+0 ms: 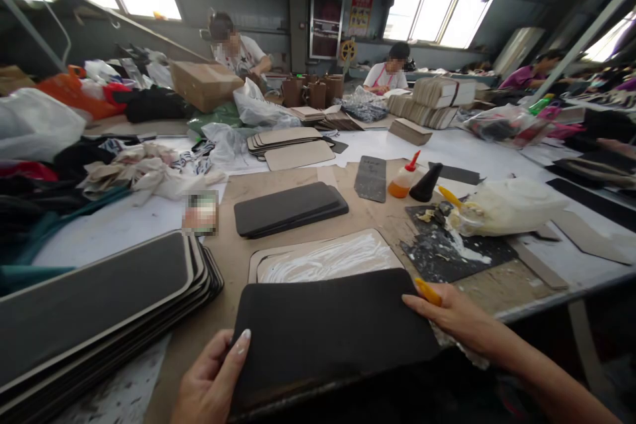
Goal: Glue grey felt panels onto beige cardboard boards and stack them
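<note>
My left hand (213, 371) grips the left edge of a black panel (328, 331) with rounded corners, thumb on top. On the opposite edge my right hand (460, 315) pinches the same panel. A yellow handle (428, 291) also sticks out of that hand; the tool's other end is mostly hidden, with whitish stuff showing below the hand. Tilted toward me, the panel covers the near part of a beige board (332, 258) streaked with white glue. Behind that board lie stacked dark panels (291, 207).
Left stands a stack of beige-edged black panels (99, 298). At right, a plastic jug (511, 205) lies on a glue-smeared dark board (462, 255). A red-tipped bottle (401, 179) and black cone (426, 183) stand behind. Cloth, bags and co-workers are farther back.
</note>
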`<state>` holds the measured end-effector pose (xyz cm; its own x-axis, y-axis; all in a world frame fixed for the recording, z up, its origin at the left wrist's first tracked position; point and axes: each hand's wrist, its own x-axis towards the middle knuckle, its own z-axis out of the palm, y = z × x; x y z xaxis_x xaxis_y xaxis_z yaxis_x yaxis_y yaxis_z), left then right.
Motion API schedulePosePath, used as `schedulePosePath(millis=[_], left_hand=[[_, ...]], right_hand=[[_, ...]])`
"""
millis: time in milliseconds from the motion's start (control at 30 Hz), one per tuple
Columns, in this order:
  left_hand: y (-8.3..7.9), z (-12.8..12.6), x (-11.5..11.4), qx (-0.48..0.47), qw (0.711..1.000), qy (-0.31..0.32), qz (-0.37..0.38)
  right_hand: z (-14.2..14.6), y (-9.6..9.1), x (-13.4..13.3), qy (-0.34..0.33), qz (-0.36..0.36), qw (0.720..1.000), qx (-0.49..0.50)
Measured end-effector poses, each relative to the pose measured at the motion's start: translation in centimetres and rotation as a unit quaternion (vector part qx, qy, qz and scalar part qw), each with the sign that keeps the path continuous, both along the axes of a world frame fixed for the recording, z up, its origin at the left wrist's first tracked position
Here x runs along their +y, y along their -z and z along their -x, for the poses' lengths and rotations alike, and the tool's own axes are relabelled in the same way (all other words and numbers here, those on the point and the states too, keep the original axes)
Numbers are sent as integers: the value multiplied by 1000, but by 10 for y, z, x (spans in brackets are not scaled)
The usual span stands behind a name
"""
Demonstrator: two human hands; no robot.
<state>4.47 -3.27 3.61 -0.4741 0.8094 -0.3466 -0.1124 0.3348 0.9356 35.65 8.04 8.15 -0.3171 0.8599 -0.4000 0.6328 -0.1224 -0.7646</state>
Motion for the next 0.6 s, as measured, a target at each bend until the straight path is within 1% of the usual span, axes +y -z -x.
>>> schedulePosePath(millis=[67, 167, 233, 300, 367, 467, 600], left_hand=[[-2, 7, 13, 101, 993, 64, -7], [-8, 15, 38, 210, 967, 142, -5], [-9, 17, 55, 276, 945, 176, 20], [-4, 18, 68, 322, 925, 195, 54], [3, 18, 75, 341, 916, 195, 78], [13, 17, 75, 334, 920, 183, 93], [16, 15, 71, 295, 937, 163, 93]], right_hand=[[-2, -2, 21, -14, -62, 995, -83], [-2, 0, 57, -47, -150, 965, -209], [2, 6, 78, -74, -187, 943, -266], [7, 15, 93, -97, -202, 925, -306], [12, 24, 100, -113, -200, 911, -342], [15, 35, 101, -130, -190, 897, -378], [9, 45, 101, -141, -196, 897, -370]])
